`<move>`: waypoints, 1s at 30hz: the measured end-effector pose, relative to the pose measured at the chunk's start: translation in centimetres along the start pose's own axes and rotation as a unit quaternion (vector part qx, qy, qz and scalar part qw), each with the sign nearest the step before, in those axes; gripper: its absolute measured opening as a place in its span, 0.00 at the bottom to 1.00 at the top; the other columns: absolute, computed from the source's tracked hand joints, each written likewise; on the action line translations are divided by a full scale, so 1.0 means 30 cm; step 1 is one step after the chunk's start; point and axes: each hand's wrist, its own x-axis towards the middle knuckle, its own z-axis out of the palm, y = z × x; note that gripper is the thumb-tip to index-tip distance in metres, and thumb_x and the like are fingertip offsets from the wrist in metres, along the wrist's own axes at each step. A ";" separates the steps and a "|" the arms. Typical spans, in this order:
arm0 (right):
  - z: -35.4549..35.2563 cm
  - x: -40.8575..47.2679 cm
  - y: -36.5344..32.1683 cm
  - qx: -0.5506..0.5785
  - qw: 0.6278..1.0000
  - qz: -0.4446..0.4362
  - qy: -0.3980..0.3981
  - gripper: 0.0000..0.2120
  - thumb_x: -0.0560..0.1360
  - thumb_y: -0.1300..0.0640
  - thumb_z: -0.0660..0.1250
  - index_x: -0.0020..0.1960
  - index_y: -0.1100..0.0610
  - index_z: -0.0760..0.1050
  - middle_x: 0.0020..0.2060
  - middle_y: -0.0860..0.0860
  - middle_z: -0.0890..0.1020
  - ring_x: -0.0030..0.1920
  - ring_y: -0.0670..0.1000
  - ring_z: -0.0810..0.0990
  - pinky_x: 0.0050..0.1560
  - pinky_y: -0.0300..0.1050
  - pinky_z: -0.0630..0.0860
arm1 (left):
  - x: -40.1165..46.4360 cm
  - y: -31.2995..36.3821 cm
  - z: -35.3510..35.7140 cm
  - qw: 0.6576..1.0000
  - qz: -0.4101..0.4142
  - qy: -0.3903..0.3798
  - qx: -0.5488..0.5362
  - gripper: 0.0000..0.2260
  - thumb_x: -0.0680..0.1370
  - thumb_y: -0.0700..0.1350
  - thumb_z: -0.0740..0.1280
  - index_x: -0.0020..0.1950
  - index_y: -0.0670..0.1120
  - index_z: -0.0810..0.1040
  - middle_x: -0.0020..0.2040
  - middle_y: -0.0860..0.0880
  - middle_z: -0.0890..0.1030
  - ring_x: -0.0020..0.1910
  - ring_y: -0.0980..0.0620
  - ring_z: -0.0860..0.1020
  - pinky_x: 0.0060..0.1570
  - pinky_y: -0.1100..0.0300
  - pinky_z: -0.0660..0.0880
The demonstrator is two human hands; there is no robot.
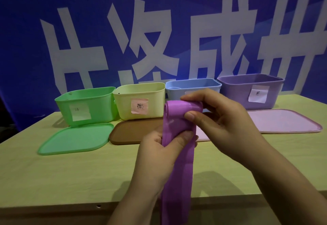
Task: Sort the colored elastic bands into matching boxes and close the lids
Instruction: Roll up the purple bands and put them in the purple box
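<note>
On the pale wood-grain counter [53,171], four smooth, rounded plastic boxes stand open along the far side: green box [86,104], yellow box [139,100], blue box [192,87], purple box [251,92]. Flat lids lie before them. Above the near centre, the left hand [159,152] pinches a glossy, flat purple band [177,154], while the right hand [221,120] grasps its folded upper end.

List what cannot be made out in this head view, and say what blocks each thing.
- Purple band: its lower end is cut off by the bottom edge.
- Blue box: its front and label are hidden behind the right hand and the band.
- Lid in front of the blue box: mostly hidden by both hands; left hand.
- Green box label: writing too faint to read.
- Box contents: hidden by their walls.
</note>
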 end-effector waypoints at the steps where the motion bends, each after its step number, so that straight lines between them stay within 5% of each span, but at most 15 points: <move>1: 0.009 -0.005 0.005 -0.022 1.000 -0.010 0.013 0.11 0.71 0.45 0.66 0.53 0.41 0.72 0.48 0.34 0.76 0.52 0.38 0.76 0.48 0.30 0.75 | -0.006 -0.001 0.004 1.000 0.009 0.007 0.007 0.13 0.60 0.55 0.72 0.42 0.53 0.84 0.37 0.46 0.85 0.40 0.44 0.84 0.48 0.42 0.79; 7: 0.063 -0.032 0.027 -0.122 0.987 -0.065 0.087 0.14 0.74 0.53 0.62 0.56 0.57 0.76 0.47 0.42 0.74 0.48 0.42 0.75 0.51 0.36 0.75 | -0.022 0.000 0.020 0.999 0.030 0.012 0.010 0.07 0.62 0.54 0.69 0.38 0.60 0.83 0.34 0.53 0.84 0.33 0.58 0.81 0.35 0.63 0.75; 12: 0.060 -0.051 0.041 -0.152 0.980 -0.100 0.083 0.12 0.73 0.58 0.64 0.56 0.59 0.76 0.49 0.45 0.74 0.51 0.38 0.71 0.53 0.27 0.70 | -0.023 -0.025 -0.002 1.000 0.016 -0.013 0.009 0.11 0.64 0.61 0.71 0.41 0.58 0.82 0.37 0.50 0.84 0.36 0.52 0.82 0.41 0.51 0.78; 18: 0.053 -0.061 0.051 -0.137 0.985 -0.096 0.048 0.09 0.73 0.59 0.68 0.53 0.59 0.79 0.50 0.45 0.75 0.51 0.38 0.72 0.53 0.25 0.68 | -0.024 -0.055 -0.016 0.999 0.037 -0.020 0.021 0.30 0.53 0.78 0.65 0.39 0.56 0.81 0.33 0.48 0.79 0.32 0.50 0.75 0.34 0.55 0.71; 24: 0.052 -0.071 0.064 -0.080 0.993 -0.084 0.021 0.11 0.68 0.65 0.70 0.50 0.59 0.80 0.49 0.48 0.78 0.52 0.40 0.75 0.50 0.26 0.70 | -0.014 -0.035 0.001 1.000 0.027 0.002 -0.011 0.22 0.60 0.73 0.67 0.38 0.57 0.83 0.33 0.52 0.83 0.33 0.56 0.79 0.35 0.61 0.74; 27: 0.044 -0.063 0.069 -0.010 0.999 -0.053 -0.003 0.10 0.70 0.57 0.71 0.51 0.55 0.80 0.51 0.47 0.78 0.55 0.44 0.77 0.53 0.37 0.76 | -0.019 -0.028 -0.001 0.999 0.002 -0.006 -0.052 0.14 0.63 0.62 0.67 0.40 0.55 0.84 0.36 0.50 0.85 0.36 0.55 0.82 0.35 0.62 0.76; 30: 0.019 -0.055 0.056 0.097 0.993 0.027 -0.060 0.12 0.70 0.50 0.68 0.53 0.50 0.80 0.53 0.46 0.78 0.57 0.45 0.78 0.54 0.36 0.76 | -0.019 -0.025 -0.017 0.996 -0.019 -0.022 -0.088 0.11 0.66 0.58 0.72 0.41 0.54 0.85 0.39 0.46 0.85 0.38 0.50 0.84 0.37 0.59 0.79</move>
